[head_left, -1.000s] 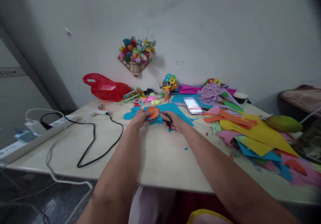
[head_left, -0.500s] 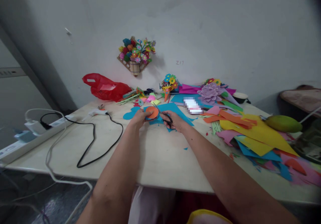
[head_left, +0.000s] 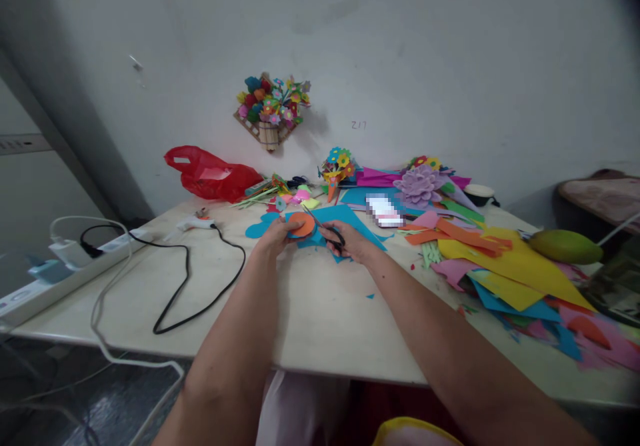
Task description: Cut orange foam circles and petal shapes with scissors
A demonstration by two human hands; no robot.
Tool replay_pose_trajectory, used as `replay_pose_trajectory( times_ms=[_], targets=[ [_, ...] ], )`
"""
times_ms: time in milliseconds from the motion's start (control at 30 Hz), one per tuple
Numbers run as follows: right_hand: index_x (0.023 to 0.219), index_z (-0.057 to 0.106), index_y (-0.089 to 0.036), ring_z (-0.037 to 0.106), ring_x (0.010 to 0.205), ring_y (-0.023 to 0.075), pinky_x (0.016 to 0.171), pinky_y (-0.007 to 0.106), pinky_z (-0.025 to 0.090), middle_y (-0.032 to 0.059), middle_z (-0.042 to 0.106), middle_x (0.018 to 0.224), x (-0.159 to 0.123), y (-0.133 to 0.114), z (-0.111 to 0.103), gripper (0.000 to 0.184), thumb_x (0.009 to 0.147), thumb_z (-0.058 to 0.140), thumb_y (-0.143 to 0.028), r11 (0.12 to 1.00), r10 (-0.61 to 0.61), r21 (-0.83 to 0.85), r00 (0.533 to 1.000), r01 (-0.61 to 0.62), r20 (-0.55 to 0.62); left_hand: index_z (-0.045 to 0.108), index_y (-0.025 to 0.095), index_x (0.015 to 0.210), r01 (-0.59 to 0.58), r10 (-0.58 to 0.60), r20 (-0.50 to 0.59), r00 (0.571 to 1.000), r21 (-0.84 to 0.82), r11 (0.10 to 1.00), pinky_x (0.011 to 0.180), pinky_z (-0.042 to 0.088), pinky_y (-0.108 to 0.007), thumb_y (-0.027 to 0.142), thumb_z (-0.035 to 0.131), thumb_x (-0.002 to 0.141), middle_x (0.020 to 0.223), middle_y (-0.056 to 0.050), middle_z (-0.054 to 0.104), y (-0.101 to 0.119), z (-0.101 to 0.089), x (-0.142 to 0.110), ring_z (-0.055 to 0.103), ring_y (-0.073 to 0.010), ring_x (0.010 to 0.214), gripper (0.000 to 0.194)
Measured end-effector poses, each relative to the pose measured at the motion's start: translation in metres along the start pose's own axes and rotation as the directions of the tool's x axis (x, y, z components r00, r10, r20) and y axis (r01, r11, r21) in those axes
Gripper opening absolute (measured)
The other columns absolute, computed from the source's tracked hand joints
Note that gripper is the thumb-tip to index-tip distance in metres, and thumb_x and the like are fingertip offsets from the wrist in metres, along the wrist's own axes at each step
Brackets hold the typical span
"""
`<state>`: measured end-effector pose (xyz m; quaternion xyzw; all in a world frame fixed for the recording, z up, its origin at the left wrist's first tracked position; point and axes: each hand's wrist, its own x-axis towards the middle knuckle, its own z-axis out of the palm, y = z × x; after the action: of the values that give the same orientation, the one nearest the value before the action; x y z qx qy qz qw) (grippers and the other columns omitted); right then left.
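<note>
Orange disc (head_left: 303,225) sits above blue sheet (head_left: 356,223), nearer worktop's (head_left: 325,319) far edge than front edge. Left hand's (head_left: 278,236) grip pinches disc's left side; right hand's (head_left: 350,241) grip wraps scissors (head_left: 339,238). Disc looks light, bendy, easily creased; best held by rim.

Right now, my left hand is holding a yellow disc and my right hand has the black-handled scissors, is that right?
Not quite: the disc in your left hand is orange, not yellow, as the head view shows. The rest stands: your right hand has the black-handled scissors.
</note>
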<state>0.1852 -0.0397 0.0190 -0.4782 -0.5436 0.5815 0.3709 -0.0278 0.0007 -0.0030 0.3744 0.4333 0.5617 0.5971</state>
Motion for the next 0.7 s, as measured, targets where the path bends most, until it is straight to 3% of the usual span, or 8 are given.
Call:
replay_pose_trajectory(
  times_ms=[233, 367, 533, 700],
  targets=[
    [0.115, 0.066, -0.020, 0.046, 0.040, 0.0089, 0.039, 0.016, 0.024, -0.0068, 0.058, 0.054, 0.0009, 0.0001, 0.0003, 0.022, 0.098, 0.074, -0.030, 1.000, 0.013, 0.000, 1.000, -0.013, -0.006, 0.076, 0.012, 0.102, -0.024, 0.028, -0.020, 0.999, 0.165, 0.986, 0.066, 0.068, -0.032, 0.016, 0.096, 0.076, 0.088, -0.013, 0.082, 0.0011, -0.0004, -0.0007, 0.082, -0.0276, 0.080, 0.033],
    [0.107, 0.066, -0.022, 0.046, 0.038, 0.0087, 0.040, 0.016, 0.026, -0.0075, 0.057, 0.053, 0.0026, 0.0003, 0.0010, 0.019, 0.095, 0.076, -0.032, 0.999, 0.038, 0.031, 0.999, -0.037, -0.019, 0.076, 0.015, 0.099, -0.041, 0.042, 0.000, 0.999, 0.185, 0.982, 0.067, 0.067, -0.033, 0.022, 0.101, 0.071, 0.085, -0.011, 0.082, 0.0009, -0.0022, -0.0009, 0.081, -0.0280, 0.080, 0.038],
    [0.111, 0.066, -0.022, 0.045, 0.039, 0.0093, 0.041, 0.016, 0.028, -0.0074, 0.057, 0.052, 0.0054, 0.0022, 0.0000, 0.019, 0.096, 0.075, -0.030, 0.999, 0.049, 0.021, 0.998, -0.048, -0.027, 0.075, 0.016, 0.090, -0.068, 0.067, 0.011, 0.998, 0.163, 0.984, 0.067, 0.066, -0.034, 0.023, 0.103, 0.063, 0.087, -0.011, 0.081, 0.0001, -0.0039, -0.0007, 0.077, -0.0245, 0.076, 0.040],
    [0.114, 0.066, -0.021, 0.045, 0.039, 0.0097, 0.040, 0.017, 0.029, -0.0078, 0.057, 0.052, 0.0077, 0.0043, -0.0014, 0.020, 0.097, 0.073, -0.030, 0.999, 0.033, 0.016, 0.999, -0.033, -0.011, 0.076, 0.017, 0.086, -0.070, 0.068, 0.019, 0.998, 0.148, 0.986, 0.071, 0.066, -0.039, 0.021, 0.103, 0.059, 0.085, -0.014, 0.081, 0.0000, -0.0053, 0.0002, 0.080, -0.0336, 0.087, 0.039]
  ],
)
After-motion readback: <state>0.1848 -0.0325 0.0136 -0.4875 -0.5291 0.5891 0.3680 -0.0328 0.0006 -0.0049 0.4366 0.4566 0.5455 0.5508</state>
